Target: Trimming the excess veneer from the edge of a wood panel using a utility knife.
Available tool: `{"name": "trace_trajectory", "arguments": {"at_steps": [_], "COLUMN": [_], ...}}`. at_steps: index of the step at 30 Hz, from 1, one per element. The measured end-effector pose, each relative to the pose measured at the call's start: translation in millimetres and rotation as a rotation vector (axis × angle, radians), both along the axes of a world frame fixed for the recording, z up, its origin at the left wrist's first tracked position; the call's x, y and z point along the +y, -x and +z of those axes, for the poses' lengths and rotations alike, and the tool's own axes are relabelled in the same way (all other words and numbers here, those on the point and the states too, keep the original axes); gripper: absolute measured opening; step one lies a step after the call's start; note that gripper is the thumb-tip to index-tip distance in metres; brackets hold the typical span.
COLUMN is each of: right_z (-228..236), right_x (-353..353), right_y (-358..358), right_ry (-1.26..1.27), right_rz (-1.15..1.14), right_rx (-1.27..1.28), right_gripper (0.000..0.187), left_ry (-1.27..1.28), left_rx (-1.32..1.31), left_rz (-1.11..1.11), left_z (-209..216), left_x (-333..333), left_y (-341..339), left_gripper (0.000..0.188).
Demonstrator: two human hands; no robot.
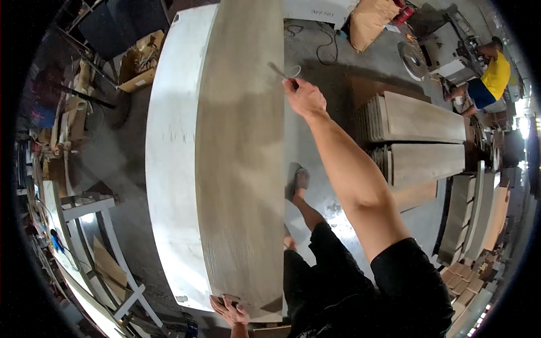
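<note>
A long grey-brown wood-grain board lies lengthwise in front of me, on top of a white board or tabletop. My right hand is closed around a thin flat grey tool at the board's right edge, toward its far end. The tool's blade-like end lies over the board; its exact kind is unclear. A thin pale curl stands out beside my fingers. At the near left corner of the board, my left hand rests with its fingers stretched out on the surface.
Stacked boards stand on the floor to the right, with more panels nearer. A white frame stands at left. An open cardboard box and a brown paper sack lie farther off. A person in yellow works at far right.
</note>
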State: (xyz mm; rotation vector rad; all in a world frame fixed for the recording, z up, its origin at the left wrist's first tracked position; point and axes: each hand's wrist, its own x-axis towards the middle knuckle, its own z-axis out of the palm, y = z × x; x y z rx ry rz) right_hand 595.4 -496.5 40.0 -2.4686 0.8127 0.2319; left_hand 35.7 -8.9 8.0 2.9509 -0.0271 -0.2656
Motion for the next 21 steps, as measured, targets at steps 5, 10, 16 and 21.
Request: {"name": "trace_trajectory", "arguments": {"at_steps": [5,10,16,21], "right_z": [-19.0,3.4,4.9,6.1], "right_x": [-53.1,-90.2,-139.2,-138.9], "right_y": [-100.2,-187.0,-276.5,-304.6], "right_ry": [-0.050,-0.036,0.066,-0.002], "right_rz": [0.049,0.062,0.105,0.161], "right_rx": [-0.027,-0.002,0.025,-0.032], "right_gripper": [0.053,0.051,0.049,0.048], "left_ry": [-0.257,-0.180,-0.634,-0.278], "left_rx": [0.468,0.810,1.013,0.518], "left_rz": [0.117,0.431,0.138,0.289], "left_z": [29.7,72.9,109.4,103.7], "left_x": [-18.7,-48.8,-109.9,-117.1], "left_y": [-18.6,-72.1,-129.6,-180.9], "left_gripper": [0.070,0.074,0.077,0.065]}}
